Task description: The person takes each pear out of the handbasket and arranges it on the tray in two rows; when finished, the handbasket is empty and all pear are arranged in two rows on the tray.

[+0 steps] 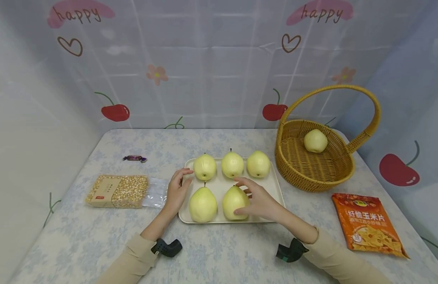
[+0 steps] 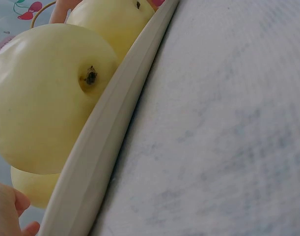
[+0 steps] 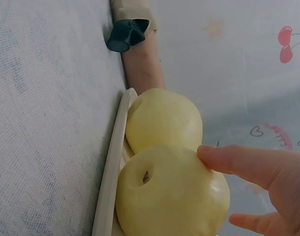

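Observation:
A cream tray (image 1: 219, 221) bears several pale yellow pears, three along its back and two in front. My right hand (image 1: 258, 200) is around the front right pear (image 1: 233, 205); the thumb touches its near side and the fingers curve behind its top. In the right wrist view, the thumb tip rests against that pear (image 3: 169, 196). My left hand (image 1: 177, 191) is over the tray's left rim, its loosely bent fingers close to the back left pear (image 1: 205, 167) and holding nothing. The front left pear (image 1: 203, 205) sits between the hands.
At the back right, a wicker basket (image 1: 291, 169) with a tall handle holds one pear (image 1: 315, 141). An orange snack bag (image 1: 371, 227) lies at the right. On the left are a bag of corn kernels (image 1: 131, 192) and a wrapped candy (image 1: 135, 158). A printed curtain (image 1: 219, 79) hangs behind.

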The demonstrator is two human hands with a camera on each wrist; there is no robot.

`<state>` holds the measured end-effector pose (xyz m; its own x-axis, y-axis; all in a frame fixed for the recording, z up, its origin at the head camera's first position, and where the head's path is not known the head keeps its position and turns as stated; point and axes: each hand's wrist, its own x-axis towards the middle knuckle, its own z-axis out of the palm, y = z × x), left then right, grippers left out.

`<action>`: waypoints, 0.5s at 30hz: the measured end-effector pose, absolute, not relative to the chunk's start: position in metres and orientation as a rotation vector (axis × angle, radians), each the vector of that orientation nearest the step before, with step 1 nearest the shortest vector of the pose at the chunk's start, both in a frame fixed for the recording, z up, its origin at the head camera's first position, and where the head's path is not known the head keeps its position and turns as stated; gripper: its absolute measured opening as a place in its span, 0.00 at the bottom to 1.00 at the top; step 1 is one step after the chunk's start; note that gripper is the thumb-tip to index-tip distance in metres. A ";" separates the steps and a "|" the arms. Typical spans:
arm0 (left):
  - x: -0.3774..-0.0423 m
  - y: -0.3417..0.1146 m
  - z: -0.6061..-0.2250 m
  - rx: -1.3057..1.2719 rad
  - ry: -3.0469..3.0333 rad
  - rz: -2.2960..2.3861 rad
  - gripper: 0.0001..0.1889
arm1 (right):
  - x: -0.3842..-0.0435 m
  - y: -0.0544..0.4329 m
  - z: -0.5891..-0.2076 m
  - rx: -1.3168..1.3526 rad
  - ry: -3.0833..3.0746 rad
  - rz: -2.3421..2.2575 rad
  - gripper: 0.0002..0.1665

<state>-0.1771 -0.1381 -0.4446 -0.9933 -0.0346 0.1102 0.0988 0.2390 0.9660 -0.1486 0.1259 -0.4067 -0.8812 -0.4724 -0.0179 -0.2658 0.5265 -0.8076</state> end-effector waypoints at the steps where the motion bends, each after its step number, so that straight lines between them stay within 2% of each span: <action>1: -0.177 -0.138 -0.445 -0.062 -2.386 -1.874 0.14 | -0.148 0.126 -0.406 -0.626 2.533 -1.277 0.52; 8: -0.178 -0.138 -0.445 -0.067 -2.385 -1.860 0.13 | -0.148 0.125 -0.405 -0.636 2.542 -1.269 0.54; 15: -0.178 -0.138 -0.445 -0.067 -2.384 -1.861 0.13 | -0.150 0.128 -0.405 -0.650 2.525 -1.306 0.51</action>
<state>-0.1778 -0.1378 -0.4449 -0.9922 -0.0370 0.1189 0.1064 0.2445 0.9638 -0.1496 0.1276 -0.4048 -0.8766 -0.4812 0.0037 -0.2811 0.5058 -0.8156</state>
